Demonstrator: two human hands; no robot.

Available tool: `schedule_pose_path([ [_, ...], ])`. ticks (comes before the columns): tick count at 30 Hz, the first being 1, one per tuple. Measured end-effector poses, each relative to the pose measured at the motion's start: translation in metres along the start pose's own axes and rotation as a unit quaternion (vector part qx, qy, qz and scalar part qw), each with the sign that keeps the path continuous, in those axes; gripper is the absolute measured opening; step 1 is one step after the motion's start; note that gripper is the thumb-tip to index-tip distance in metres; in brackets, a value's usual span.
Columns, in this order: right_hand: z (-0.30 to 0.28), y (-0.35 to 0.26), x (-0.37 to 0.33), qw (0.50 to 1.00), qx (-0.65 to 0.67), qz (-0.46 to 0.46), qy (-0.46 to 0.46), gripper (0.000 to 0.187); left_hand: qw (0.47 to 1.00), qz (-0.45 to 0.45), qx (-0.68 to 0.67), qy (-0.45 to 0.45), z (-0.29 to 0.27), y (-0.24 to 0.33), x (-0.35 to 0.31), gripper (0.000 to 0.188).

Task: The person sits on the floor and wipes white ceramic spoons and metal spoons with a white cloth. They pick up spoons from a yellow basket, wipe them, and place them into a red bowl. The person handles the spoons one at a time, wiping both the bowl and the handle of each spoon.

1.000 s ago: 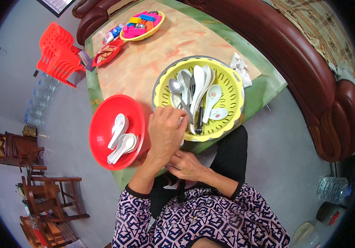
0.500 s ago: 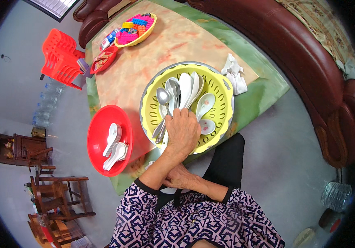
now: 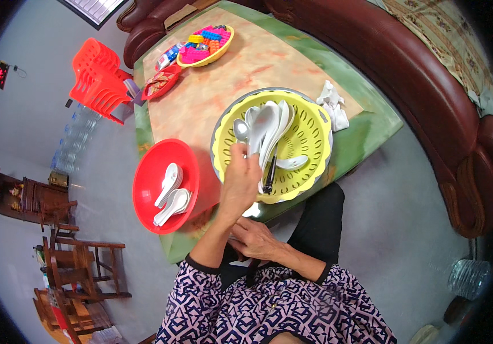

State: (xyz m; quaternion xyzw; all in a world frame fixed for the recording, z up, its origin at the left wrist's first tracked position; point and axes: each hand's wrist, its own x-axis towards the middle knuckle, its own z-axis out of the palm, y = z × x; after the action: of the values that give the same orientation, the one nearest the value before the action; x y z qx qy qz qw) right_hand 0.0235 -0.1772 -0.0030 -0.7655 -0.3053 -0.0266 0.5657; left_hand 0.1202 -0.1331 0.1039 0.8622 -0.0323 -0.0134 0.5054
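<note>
My left hand (image 3: 241, 186) sits at frame centre, grip closed on the handle of a metal spoon (image 3: 241, 133) whose bowl pokes up above the knuckles, over the left rim of the yellow colander (image 3: 309, 123). Right hand (image 3: 258, 239) lies low below it, near my lap at the table (image 3: 223, 92) edge, fingers loose, holding nothing I can make out. Inside the colander: a pile of white soup spoons (image 3: 269, 129), plus a dark-handled utensil (image 3: 270, 172). Left of centre, red bowl (image 3: 149, 178) with a few white spoons (image 3: 169, 195), touching each other. White cloth (image 3: 332, 109) right of the colander. Upper left: yellow tray of coloured blocks (image 3: 206, 43), red plastic stools (image 3: 97, 80). Risk, my guess: the pinch on a thin handle could slip and drop the spoon, or the wrist could snag the pile and tip the colander.
</note>
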Motion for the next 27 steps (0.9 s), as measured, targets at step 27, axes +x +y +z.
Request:
schedule_pose_path([
  [27, -0.018, -0.088, 0.05, 0.988, -0.114, -0.062, 0.082, 0.033, 0.953, -0.054, -0.297, 0.014, -0.079, -0.065, -0.139, 0.034],
])
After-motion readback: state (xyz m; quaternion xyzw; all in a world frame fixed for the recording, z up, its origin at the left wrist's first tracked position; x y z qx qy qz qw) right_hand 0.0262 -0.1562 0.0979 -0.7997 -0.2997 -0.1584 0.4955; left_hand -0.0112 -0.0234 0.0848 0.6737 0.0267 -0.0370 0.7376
